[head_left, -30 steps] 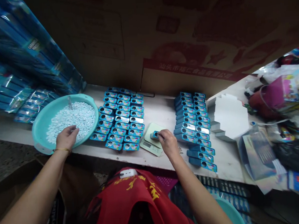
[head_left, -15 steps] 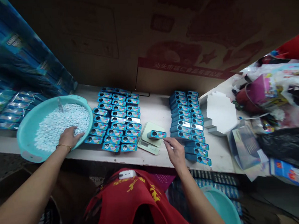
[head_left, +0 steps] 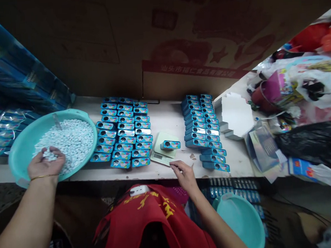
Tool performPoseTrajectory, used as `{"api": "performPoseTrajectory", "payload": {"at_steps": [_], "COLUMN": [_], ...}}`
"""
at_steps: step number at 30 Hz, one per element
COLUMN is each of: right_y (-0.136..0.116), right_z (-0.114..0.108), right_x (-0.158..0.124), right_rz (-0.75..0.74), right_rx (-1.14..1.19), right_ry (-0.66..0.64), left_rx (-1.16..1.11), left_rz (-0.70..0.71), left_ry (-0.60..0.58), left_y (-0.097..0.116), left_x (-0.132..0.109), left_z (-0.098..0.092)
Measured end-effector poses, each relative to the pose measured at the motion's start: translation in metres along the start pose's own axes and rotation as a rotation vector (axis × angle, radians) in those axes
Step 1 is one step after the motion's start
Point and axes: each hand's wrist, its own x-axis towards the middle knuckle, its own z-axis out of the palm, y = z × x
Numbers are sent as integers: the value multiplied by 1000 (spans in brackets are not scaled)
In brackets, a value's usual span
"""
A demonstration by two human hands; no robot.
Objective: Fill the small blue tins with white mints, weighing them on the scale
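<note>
At the far left, foil-wrapped blue packs [head_left: 4,127] are lying piled beside a teal plastic basin [head_left: 15,165], which is sitting at the edge of a white table [head_left: 165,116]. The basin is heaped with pale blue mints [head_left: 74,140], and a small metal scoop [head_left: 56,121] is sticking up among them. The left hand [head_left: 45,163] is cupping palm-up over the basin, holding a small pile of mints, with a gold bangle [head_left: 43,177] circling its wrist. Just right of the basin, blue printed tins [head_left: 122,137] are lying in tight rows. Below the table's edge, a red cloth [head_left: 151,221] is filling the lower middle of the view. Next along, a digital kitchen scale [head_left: 163,152] is carrying one blue tin [head_left: 170,145] on its pan. The right hand [head_left: 185,176] is hanging just beside the scale's front corner, fingers drawn narrowly together and holding nothing (no tin is touching it). Further right, a second block of blue tins [head_left: 202,133] is lying beside stacked white card inserts [head_left: 233,115], while a second teal basin [head_left: 239,220] is sitting below the table. A black plastic bag [head_left: 307,142] is bulging at the far right.
</note>
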Motion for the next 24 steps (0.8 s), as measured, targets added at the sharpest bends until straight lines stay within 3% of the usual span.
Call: {"api": "performPoseTrajectory", "payload": {"at_steps": [2,4,8,10,12,18,24], "right_y": [-11,-30,-71,-79,-76,-44,-22], "right_z": [14,28,44,49,51,41,10], "right_x": [-2,-1,5,8,8,5,33], "right_rz": [-16,-80,-335,-426,-425,-444,-397], "right_rx": [41,75,-24,-198,-391,-609,-451], "right_ry": [-91,-187,-306,-341,-359,-448,-309], "left_rx": [-209,-290,-247,-243,-271,-236,-202], "left_rz": [-85,-276,-637,-819,-936,-1034,-963], "left_ry": [-179,-337,-429,-444,-494,-563,-622], "left_y": [-5,-21,-80,-110,-131,-154,-157], "left_x": [-17,-45,-122,-154,-175,-187,-188], "left_z": [9,25,68,84,95,118,164]}}
